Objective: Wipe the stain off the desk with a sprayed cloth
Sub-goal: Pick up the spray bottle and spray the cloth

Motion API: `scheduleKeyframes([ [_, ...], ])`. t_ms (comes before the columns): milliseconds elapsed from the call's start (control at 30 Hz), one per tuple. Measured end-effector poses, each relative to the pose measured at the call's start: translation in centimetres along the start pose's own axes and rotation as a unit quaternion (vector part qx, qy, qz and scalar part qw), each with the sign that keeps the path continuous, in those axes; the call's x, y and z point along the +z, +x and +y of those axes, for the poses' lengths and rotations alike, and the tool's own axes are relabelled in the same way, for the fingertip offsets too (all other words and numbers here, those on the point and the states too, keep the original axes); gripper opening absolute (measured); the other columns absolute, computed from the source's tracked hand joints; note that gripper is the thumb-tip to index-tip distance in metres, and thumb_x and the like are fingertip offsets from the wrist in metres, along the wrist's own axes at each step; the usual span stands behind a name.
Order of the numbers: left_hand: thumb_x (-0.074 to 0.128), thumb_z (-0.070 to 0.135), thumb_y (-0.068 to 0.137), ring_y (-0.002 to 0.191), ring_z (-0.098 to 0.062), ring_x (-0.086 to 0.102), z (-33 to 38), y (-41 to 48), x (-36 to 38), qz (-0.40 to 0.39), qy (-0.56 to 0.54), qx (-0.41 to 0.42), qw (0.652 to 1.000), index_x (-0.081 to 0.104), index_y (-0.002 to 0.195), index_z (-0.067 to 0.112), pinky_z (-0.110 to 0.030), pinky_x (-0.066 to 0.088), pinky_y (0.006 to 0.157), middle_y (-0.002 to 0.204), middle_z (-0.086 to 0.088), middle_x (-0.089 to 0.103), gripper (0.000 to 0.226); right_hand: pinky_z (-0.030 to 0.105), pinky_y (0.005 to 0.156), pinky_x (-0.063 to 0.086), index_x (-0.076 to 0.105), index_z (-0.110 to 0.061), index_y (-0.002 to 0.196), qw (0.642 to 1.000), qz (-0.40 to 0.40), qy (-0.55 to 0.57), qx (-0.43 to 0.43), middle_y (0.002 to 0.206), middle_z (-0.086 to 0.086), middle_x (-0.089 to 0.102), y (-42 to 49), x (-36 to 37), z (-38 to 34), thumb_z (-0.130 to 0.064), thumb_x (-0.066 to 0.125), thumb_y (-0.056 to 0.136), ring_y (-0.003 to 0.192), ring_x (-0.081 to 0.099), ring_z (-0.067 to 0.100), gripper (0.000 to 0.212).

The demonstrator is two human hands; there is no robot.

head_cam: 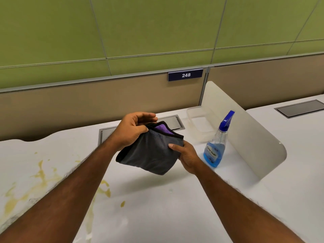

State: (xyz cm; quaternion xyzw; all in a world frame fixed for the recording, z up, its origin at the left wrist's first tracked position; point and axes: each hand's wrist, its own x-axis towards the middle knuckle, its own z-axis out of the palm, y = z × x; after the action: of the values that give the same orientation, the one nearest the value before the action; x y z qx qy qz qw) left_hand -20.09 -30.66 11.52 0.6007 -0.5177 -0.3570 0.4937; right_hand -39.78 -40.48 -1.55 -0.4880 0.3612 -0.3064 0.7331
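**Shaping the cloth.** Both hands hold a folded grey microfibre cloth (pixel 152 153) in the air above the middle of the table (pixel 175 207); it touches nothing else. The left hand (pixel 132 131) pinches the cloth's far, black-hemmed edge between thumb and curled fingers, where a purple inner face shows. The right hand (pixel 188 157) grips the right-hand edge, thumb on top and fingers beneath.

The yellow stain (pixel 41 174) runs in streaks and spots across the near left part of the table. It is well apart from the cloth and partly hidden by the left forearm. The blue spray bottle (pixel 217 144) stands upright toward the right edge, just beside the white divider panel (pixel 254 137) and near the right hand. A clear plastic container (pixel 199 127) sits behind it, toward the far edge.

The step appears to be forming the cloth into a pad; whether it is already damp cannot be told. Good practice:
- Fold it flat to give one broad face.
- Hold it in one hand so the other is free for the bottle.
- Wet that face evenly.
- Wipe from the outer splashes inward to avoid spreading the stain.
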Motion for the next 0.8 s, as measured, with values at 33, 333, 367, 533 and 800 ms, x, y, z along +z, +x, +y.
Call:
scheduleKeyframes([
  [33,0.049,-0.019,0.085,0.115,-0.013,0.065,-0.3,-0.6,-0.9,0.011,0.021,-0.005,1.000,0.062,0.125,0.010,-0.025,0.049,0.101,0.121,-0.004,0.070,0.051,0.029,0.080,0.057,0.060,-0.024,0.114,1.000,0.001,0.011,-0.012,0.120,0.006,0.068,-0.2,0.5,-0.2,-0.032,0.081,0.067,0.107,0.067,0.024,0.052],
  [333,0.049,-0.008,0.091,0.120,-0.013,0.059,-3.7,-7.3,-9.7,-0.003,0.214,-0.031,0.976,0.061,0.130,0.013,-0.027,0.045,0.105,0.129,0.000,0.064,0.046,0.034,0.081,0.059,0.068,-0.014,0.108,0.987,-0.004,-0.115,-0.111,0.103,0.008,0.073,-2.0,7.2,-2.0,-0.018,0.086,0.067,0.096,0.069,0.024,0.045],
  [367,0.047,-0.009,0.089,0.115,-0.010,0.060,-4.0,-8.2,-10.5,-0.007,0.239,-0.021,0.971,0.064,0.127,0.017,-0.018,0.045,0.099,0.125,0.005,0.066,0.049,0.032,0.079,0.059,0.068,-0.013,0.107,0.981,-0.017,-0.151,-0.119,0.100,0.007,0.073,-2.1,8.0,-2.0,-0.016,0.086,0.069,0.093,0.069,0.021,0.042],
  [533,0.047,-0.004,0.087,0.105,-0.014,0.053,-5.8,-12.1,-14.1,0.005,0.362,-0.011,0.932,0.062,0.122,0.018,-0.019,0.036,0.085,0.115,0.004,0.061,0.044,0.021,0.064,0.050,0.067,-0.011,0.087,0.924,-0.079,-0.323,-0.188,0.079,0.002,0.066,-3.0,12.6,-2.3,-0.013,0.087,0.068,0.072,0.060,0.010,0.027],
  [800,0.052,0.015,0.094,0.091,-0.014,0.057,-6.9,-17.8,-18.9,0.042,0.376,-0.045,0.925,0.063,0.116,0.026,-0.030,0.043,0.080,0.112,0.008,0.066,0.027,0.019,0.062,0.047,0.070,-0.021,0.090,0.843,-0.160,-0.470,-0.205,0.080,-0.005,0.067,-4.1,18.1,-2.2,-0.021,0.081,0.076,0.070,0.059,0.008,0.018],
])
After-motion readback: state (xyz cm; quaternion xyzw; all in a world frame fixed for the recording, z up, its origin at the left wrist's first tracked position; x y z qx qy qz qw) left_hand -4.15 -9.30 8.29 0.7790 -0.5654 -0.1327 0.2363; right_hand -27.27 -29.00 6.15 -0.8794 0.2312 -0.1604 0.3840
